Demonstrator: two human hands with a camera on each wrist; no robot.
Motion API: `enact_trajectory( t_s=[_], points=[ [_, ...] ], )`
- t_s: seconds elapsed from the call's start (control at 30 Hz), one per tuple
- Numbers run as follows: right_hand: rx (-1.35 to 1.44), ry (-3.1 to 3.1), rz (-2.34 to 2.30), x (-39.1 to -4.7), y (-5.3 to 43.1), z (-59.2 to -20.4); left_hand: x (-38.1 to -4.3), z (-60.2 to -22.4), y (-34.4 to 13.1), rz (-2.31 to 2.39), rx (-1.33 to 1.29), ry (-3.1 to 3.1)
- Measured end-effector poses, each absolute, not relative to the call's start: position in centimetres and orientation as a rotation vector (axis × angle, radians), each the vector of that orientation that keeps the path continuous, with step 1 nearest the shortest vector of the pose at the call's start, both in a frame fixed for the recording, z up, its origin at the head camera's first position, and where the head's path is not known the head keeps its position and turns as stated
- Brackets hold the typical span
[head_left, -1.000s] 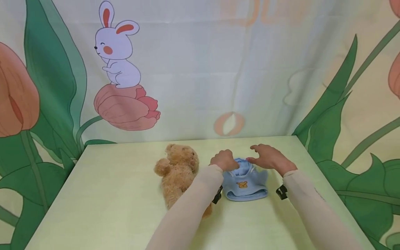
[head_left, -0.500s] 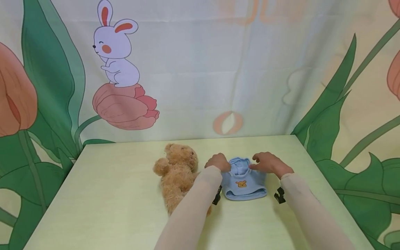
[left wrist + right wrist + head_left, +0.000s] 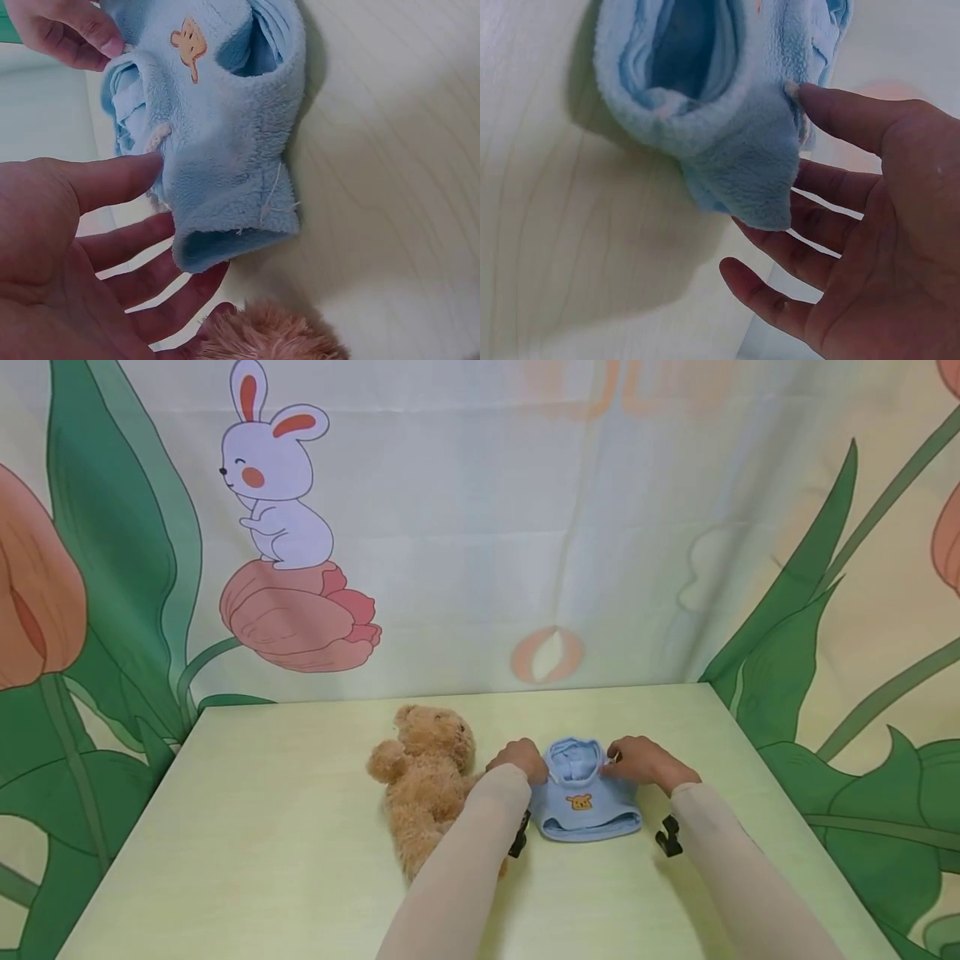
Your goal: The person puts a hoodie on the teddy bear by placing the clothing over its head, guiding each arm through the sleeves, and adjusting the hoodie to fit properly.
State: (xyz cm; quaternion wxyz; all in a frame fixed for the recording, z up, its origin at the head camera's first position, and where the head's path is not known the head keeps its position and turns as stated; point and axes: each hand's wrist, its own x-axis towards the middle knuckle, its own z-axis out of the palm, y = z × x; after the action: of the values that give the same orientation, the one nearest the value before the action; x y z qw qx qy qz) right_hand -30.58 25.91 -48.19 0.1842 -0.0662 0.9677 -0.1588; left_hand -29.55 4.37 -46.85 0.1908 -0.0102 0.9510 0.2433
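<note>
A small light-blue hoodie (image 3: 587, 808) with an orange animal face on its chest lies on the table, neck opening away from me and hem nearer. At its left shoulder, as I look at it, my left hand (image 3: 521, 761) holds the cloth; in the left wrist view the thumb is on the front by the neckline and the fingers reach behind the sleeve. My right hand (image 3: 647, 761) holds the opposite shoulder the same way, thumb at the neckline and fingers behind the sleeve (image 3: 761, 184). Left of the hoodie a fuzzy brown teddy bear (image 3: 429, 781) lies on its back, partly hidden by my left forearm.
The pale yellow-green table (image 3: 262, 827) extends to both sides of the bear and hoodie. A cloth backdrop (image 3: 450, 527) printed with a rabbit, tulips and leaves hangs behind the table. Brown fur of the bear (image 3: 270, 334) is close below the left hand's fingers.
Both hands have come down from the hood and neck opening to the hoodie's shoulders, the left moving outward and nearer. The hood opening shows more fully. The bear has not moved.
</note>
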Motion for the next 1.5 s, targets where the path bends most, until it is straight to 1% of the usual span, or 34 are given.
enact_trajectory(
  t_s=[0.37, 0.57, 0.73, 1.0, 1.3, 1.5],
  points=[
    [-0.124, 2.713, -0.459, -30.2, 26.0, -48.1, -27.7, -45.3, 4.0, 0.681, 0.038, 2.685],
    [-0.198, 2.714, -0.471, -30.4, 26.0, -48.7, -27.9, -45.9, 4.1, 0.693, 0.047, 2.692],
    [-0.258, 2.75, -0.543, -30.5, 26.1, -49.0, -28.2, -46.3, 4.3, 0.708, 0.126, 2.709],
    [-0.308, 2.776, -0.68, -30.5, 26.4, -49.1, -28.5, -45.8, 4.7, 0.704, 0.185, 2.732],
    [-0.381, 2.873, -0.693, -30.5, 26.5, -47.2, -29.6, -43.5, 4.5, 0.625, 0.293, 2.857],
    [-0.366, 2.91, -0.739, -30.5, 26.3, -45.6, -30.2, -42.0, 3.9, 0.679, 0.343, 2.861]
  ],
)
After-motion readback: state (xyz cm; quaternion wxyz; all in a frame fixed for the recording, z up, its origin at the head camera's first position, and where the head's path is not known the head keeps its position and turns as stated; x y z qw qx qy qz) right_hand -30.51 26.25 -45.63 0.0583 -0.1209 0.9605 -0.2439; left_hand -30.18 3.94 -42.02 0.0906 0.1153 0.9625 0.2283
